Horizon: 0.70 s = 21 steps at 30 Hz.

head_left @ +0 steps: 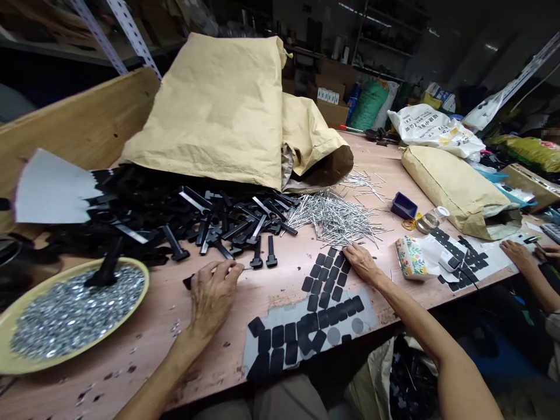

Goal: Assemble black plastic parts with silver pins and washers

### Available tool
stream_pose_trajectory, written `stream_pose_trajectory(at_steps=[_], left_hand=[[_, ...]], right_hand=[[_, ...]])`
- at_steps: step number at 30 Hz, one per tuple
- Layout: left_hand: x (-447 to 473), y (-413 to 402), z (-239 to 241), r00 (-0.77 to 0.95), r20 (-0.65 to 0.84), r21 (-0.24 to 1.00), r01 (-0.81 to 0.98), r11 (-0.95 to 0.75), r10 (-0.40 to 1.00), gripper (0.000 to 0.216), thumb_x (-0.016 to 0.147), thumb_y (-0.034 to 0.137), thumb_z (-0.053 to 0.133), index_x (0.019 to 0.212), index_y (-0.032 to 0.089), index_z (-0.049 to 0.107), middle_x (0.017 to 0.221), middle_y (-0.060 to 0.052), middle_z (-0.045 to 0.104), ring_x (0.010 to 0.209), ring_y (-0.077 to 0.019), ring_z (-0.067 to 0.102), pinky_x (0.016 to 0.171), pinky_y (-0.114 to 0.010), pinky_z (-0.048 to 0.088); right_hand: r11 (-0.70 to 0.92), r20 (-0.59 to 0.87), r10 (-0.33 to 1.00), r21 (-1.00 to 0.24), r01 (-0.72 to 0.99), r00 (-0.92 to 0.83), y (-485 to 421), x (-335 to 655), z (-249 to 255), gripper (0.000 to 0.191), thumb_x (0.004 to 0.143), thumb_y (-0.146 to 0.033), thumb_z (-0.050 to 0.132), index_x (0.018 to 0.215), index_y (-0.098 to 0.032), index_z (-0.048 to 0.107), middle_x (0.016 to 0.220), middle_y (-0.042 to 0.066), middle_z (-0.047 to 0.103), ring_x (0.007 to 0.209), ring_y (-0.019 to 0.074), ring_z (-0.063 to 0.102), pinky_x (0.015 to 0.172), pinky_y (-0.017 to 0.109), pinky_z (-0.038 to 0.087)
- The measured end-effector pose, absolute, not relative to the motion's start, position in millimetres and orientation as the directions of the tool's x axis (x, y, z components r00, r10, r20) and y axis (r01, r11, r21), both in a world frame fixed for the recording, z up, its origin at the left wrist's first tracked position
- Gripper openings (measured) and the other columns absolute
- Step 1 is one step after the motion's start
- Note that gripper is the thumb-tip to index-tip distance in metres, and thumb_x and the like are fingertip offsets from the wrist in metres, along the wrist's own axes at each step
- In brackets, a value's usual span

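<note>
Black piece (pixel 188 282) in the left hand (pixel 214 294), low over the tabletop (pixel 280 284), left of centre; only one end pokes out past the palm, the rest hidden. Left fingers curled together, pinching it; a thin rod (pixel 247 268) seems to stick out at the fingertips, whether joined to the piece can't tell. Right hand (pixel 362 263) at the upper right edge of the small black pads (pixel 324 273), beside the pile of silver rods (pixel 335 219); fingers close together, tips pointing down, can't tell if pinching a rod or a pad.

For a clean job, I'd say: keep the left grip firm but light, piece steady, rod end free and facing the right hand. Right hand best takes one item only, by its edge or end, lifting straight up so neighbouring pads don't slide and rods don't drag along. Forearms better kept off the laid-out pads.

Around: two black T-shaped parts (pixel 271 254) stand apart from the big black heap (pixel 227 221) behind; grey sheet (pixel 370 318) with larger pads near the front edge; yellow bowl (pixel 146 286) of silver bits (pixel 79 312) at left; paper sack (pixel 219 105) behind; co-worker's hand (pixel 518 255) far right
</note>
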State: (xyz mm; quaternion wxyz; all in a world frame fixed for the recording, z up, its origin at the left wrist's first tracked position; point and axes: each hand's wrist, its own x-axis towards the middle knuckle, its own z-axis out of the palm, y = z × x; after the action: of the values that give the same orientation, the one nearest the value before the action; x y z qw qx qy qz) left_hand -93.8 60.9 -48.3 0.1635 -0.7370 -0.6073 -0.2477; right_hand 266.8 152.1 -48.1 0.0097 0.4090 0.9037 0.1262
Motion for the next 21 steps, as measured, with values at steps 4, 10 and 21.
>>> stream_pose_trajectory(at_steps=[4,10,21], left_hand=[[-81,56,-38,0.178,0.653,0.048,0.96,-0.274,0.737,0.024,0.088,0.014,0.044,0.089,0.022,0.066,0.09,-0.009,0.069,0.089,-0.0257,0.053,0.071,-0.035,0.037],[-65,45,-28,0.154,0.736,0.096,0.94,-0.327,0.66,0.018,0.088,0.014,0.047,0.087,0.022,0.063,0.08,-0.006,0.069,0.085,-0.0233,0.052,0.072,-0.033,0.035],[-56,36,-15,0.196,0.747,0.063,0.93,-0.361,0.635,0.017,0.087,0.013,0.048,0.086,0.024,0.061,0.079,-0.004,0.067,0.083,-0.0224,0.05,0.076,-0.034,0.036]], right_hand=[[0.663,0.082,0.72,0.214,0.718,-0.689,148,264,-46,0.026,0.09,-0.001,0.037,0.084,-0.013,0.06,0.081,0.009,0.057,0.075,0.0197,0.048,0.061,0.029,0.04],[0.818,0.027,0.553,0.171,0.549,-0.833,100,247,-53,0.026,0.092,-0.005,0.035,0.089,-0.012,0.061,0.08,0.008,0.056,0.074,0.0181,0.048,0.06,0.028,0.042],[0.921,-0.017,0.377,0.11,0.373,-0.926,49,228,-51,0.022,0.092,-0.011,0.041,0.081,-0.014,0.06,0.075,0.006,0.055,0.072,0.0172,0.046,0.056,0.028,0.038]])
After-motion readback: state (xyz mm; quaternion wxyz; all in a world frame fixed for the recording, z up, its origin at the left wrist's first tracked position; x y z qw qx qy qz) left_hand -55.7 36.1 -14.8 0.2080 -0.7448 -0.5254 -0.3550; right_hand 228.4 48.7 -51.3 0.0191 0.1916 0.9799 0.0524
